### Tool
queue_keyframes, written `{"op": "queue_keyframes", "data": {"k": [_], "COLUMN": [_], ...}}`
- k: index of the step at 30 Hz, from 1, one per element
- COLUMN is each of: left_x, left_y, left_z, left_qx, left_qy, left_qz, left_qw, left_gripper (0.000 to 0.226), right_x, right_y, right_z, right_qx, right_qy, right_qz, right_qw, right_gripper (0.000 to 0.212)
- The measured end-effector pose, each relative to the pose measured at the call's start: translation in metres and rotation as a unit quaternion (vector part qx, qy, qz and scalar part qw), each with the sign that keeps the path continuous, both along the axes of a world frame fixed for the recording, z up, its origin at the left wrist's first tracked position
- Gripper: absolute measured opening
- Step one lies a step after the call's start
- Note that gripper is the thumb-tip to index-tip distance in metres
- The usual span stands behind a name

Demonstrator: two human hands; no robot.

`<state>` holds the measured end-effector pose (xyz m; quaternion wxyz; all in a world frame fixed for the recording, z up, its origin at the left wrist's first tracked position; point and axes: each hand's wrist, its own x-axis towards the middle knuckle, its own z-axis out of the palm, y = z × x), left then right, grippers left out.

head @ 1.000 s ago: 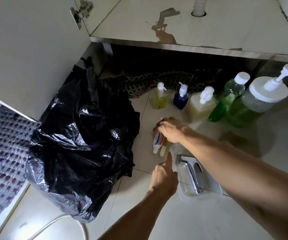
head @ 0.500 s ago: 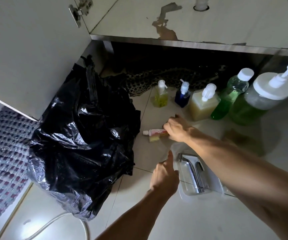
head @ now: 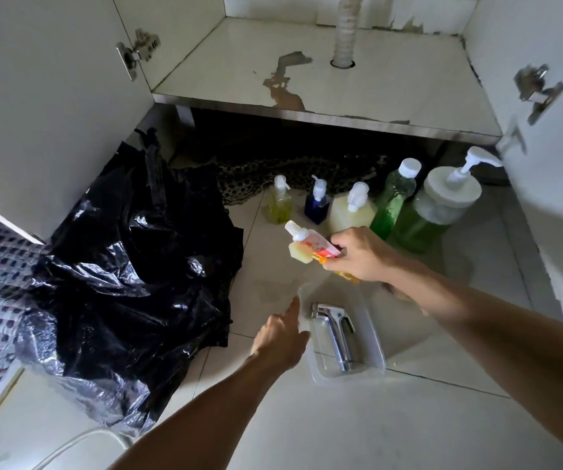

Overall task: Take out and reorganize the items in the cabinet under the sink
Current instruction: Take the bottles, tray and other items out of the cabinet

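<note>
My right hand [head: 358, 254] grips a small white and red toothpaste tube [head: 310, 241] together with a yellow tube beneath it, both lifted above the floor tiles. My left hand [head: 282, 339] rests at the left edge of a clear plastic tray [head: 373, 347], thumb pointing up. A chrome spray head [head: 336, 332] lies in the tray. Several bottles stand in a row on the floor: a small yellow pump bottle [head: 280, 203], a blue one [head: 317, 206], a pale yellow one [head: 351, 212], a green capped bottle [head: 393, 196] and a large green pump jar [head: 434, 208].
The open cabinet shelf [head: 307, 83] has a stained floor and a drain hose [head: 346, 28] passing through it. A crumpled black rubbish bag [head: 131, 286] fills the floor at left. A spotted cloth [head: 293, 178] lies under the cabinet. Cabinet doors stand open on both sides.
My right hand has lifted the tubes off the floor and turned their caps up and to the left. The view has tilted up to show the cabinet inside. My left hand has stayed by the tray.
</note>
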<state>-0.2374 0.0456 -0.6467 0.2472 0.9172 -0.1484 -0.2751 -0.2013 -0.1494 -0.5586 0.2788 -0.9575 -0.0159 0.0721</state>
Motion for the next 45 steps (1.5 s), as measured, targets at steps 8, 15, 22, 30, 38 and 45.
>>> {"op": "queue_keyframes", "data": {"k": [8, 15, 22, 30, 38, 45], "left_x": [0.006, 0.012, 0.010, 0.007, 0.005, 0.005], "left_y": [0.005, 0.012, 0.007, 0.006, 0.006, 0.005], "left_z": [0.002, 0.004, 0.004, 0.006, 0.009, 0.012], "left_qx": [0.019, -0.037, -0.049, -0.040, -0.034, -0.037], "left_qy": [0.021, 0.092, 0.110, 0.099, 0.109, 0.103], "left_qz": [-0.058, -0.028, -0.001, -0.003, 0.007, 0.005], "left_qw": [0.998, 0.995, 0.993, 0.994, 0.993, 0.994], "left_gripper": [0.063, 0.083, 0.083, 0.082, 0.081, 0.077], "right_x": [-0.037, -0.055, -0.064, -0.068, -0.069, -0.079], "right_y": [0.002, 0.008, 0.014, 0.016, 0.014, -0.006], "right_z": [-0.020, -0.058, -0.077, -0.076, -0.077, -0.071], "right_qx": [-0.092, -0.185, -0.166, -0.217, -0.224, -0.183], "right_qy": [-0.043, -0.122, -0.090, -0.101, -0.140, -0.149], "right_qz": [0.202, 0.350, 0.386, 0.383, 0.355, 0.203], "right_qw": [0.974, 0.910, 0.903, 0.892, 0.897, 0.950], "right_gripper": [0.017, 0.022, 0.022, 0.018, 0.028, 0.036]}}
